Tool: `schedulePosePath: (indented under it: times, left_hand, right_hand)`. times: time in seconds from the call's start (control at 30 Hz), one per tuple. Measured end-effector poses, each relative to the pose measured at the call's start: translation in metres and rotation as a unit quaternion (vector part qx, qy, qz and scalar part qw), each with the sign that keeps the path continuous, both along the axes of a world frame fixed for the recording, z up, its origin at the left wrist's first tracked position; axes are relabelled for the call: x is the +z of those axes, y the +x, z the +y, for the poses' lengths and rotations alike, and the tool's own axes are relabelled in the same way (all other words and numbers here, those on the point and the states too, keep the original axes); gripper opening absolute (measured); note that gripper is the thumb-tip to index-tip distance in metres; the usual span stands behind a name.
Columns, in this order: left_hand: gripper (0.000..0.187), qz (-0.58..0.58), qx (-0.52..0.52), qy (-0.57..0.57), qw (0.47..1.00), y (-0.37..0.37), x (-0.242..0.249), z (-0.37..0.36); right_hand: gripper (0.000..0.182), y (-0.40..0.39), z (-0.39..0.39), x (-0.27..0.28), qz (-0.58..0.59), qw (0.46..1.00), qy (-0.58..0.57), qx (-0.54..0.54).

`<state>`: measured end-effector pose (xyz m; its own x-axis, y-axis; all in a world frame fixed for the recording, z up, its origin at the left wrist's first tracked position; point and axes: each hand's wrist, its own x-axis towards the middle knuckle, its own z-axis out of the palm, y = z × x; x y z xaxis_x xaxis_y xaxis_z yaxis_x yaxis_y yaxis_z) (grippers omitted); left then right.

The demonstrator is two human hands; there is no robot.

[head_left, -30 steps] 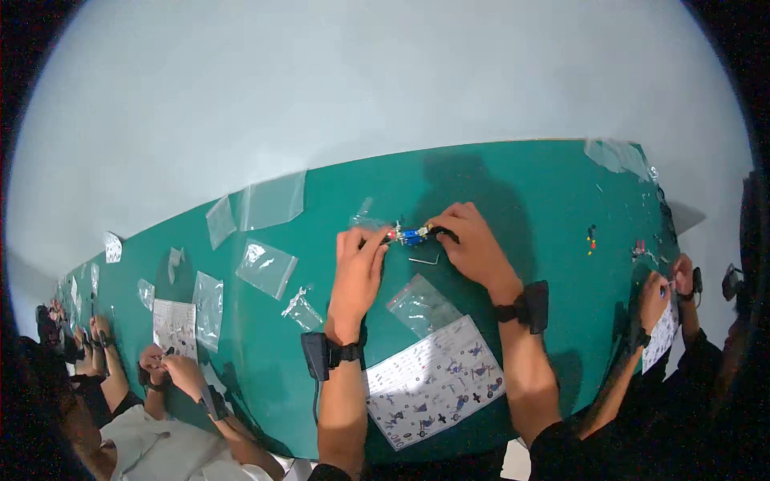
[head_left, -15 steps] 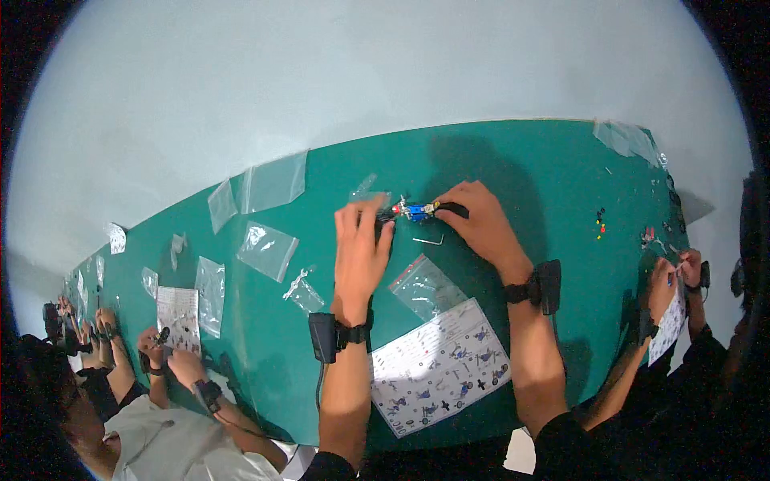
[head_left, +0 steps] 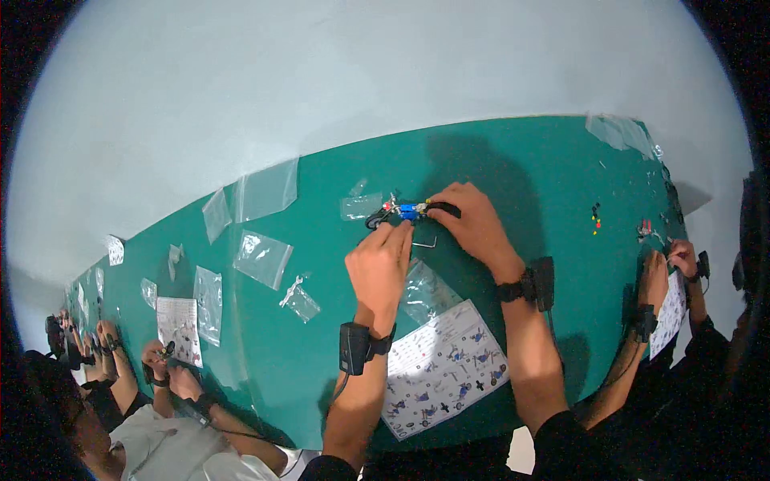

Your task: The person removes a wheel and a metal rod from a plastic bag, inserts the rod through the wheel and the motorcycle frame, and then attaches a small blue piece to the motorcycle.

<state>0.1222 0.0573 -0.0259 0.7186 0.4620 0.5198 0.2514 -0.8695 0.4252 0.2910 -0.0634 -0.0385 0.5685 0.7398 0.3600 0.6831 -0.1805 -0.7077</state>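
A small model motorcycle with a blue middle (head_left: 408,211) lies on its side or is held low over the green table, its dark front wheel (head_left: 374,220) showing at the left end. My left hand (head_left: 382,260) reaches it from below, fingers together at the blue part; the fingertips partly hide what they touch. At the other end, my right hand (head_left: 472,220) pinches the model near its black rear wheel (head_left: 446,209). Just below the model lies an L-shaped hex key (head_left: 423,244), partly behind my left fingers.
A printed instruction sheet (head_left: 445,370) and a clear bag (head_left: 427,292) lie before me. More bags (head_left: 263,259) and a small metal wrench-like part (head_left: 291,292) are leftward. Small coloured pieces (head_left: 596,219) lie rightward. Co-workers' hands (head_left: 186,383) are at both sides.
My left hand has moved right and down, from the model's left end to its blue middle, uncovering the front wheel. My right hand still holds the rear end.
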Motion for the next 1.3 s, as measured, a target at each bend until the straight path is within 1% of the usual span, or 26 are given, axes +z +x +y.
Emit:
schedulePosePath:
  times: [0.03, 0.17, 0.27, 0.37, 0.47, 0.67, 0.77, 0.87, 0.97, 1.07, 1.17, 1.3]
  left_hand:
    - [0.013, 0.006, -0.01, -0.007, 1.0, 0.0, -0.001, 0.002]
    - [0.013, 0.015, -0.021, -0.004, 1.0, -0.001, -0.004, 0.002]
    - [0.014, -0.01, -0.025, -0.035, 0.999, 0.0, -0.009, 0.003]
    - [0.01, 0.012, -0.028, -0.074, 0.997, 0.0, -0.008, 0.004]
    - [0.013, -0.004, -0.032, -0.106, 0.994, 0.003, -0.011, 0.007]
    - [0.017, -0.037, -0.053, -0.129, 0.99, 0.004, -0.017, 0.009]
    - [0.017, 0.021, -0.033, -0.131, 0.991, 0.003, -0.012, 0.007]
    - [0.015, -0.03, -0.062, -0.131, 0.989, 0.004, -0.016, 0.004]
    - [0.013, -0.014, 0.03, -0.135, 0.99, 0.009, -0.01, -0.005]
    - [0.014, -0.057, -0.045, -0.047, 0.996, 0.011, -0.02, -0.006]
    - [0.017, 0.055, -0.067, -0.012, 0.996, 0.01, -0.015, -0.013]
    - [0.021, 0.097, -0.042, 0.011, 0.994, 0.011, -0.012, -0.015]
  right_hand:
    - [0.019, -0.002, 0.001, 0.001, 0.008, 1.0, -0.011, -0.001]
    - [0.019, -0.004, 0.001, -0.001, -0.012, 1.0, 0.011, -0.004]
    - [0.019, -0.002, 0.003, -0.003, -0.017, 1.0, 0.012, -0.007]
    - [0.02, -0.006, 0.005, -0.003, -0.01, 1.0, 0.016, -0.011]
    - [0.021, -0.003, 0.005, -0.002, -0.002, 1.0, 0.023, -0.013]
    - [0.02, -0.003, 0.005, -0.004, -0.011, 0.999, 0.023, -0.019]
    - [0.02, -0.001, 0.006, -0.005, -0.005, 1.0, 0.018, -0.014]
    - [0.021, -0.002, 0.003, -0.004, 0.003, 1.0, 0.017, -0.011]
    - [0.021, -0.001, 0.003, 0.001, 0.008, 1.0, 0.01, -0.008]
    - [0.022, -0.001, 0.003, 0.0, 0.026, 1.0, 0.002, -0.005]
    - [0.022, 0.0, 0.001, 0.001, 0.026, 1.0, -0.006, -0.005]
    - [0.021, 0.002, 0.002, -0.003, 0.019, 1.0, 0.008, 0.0]
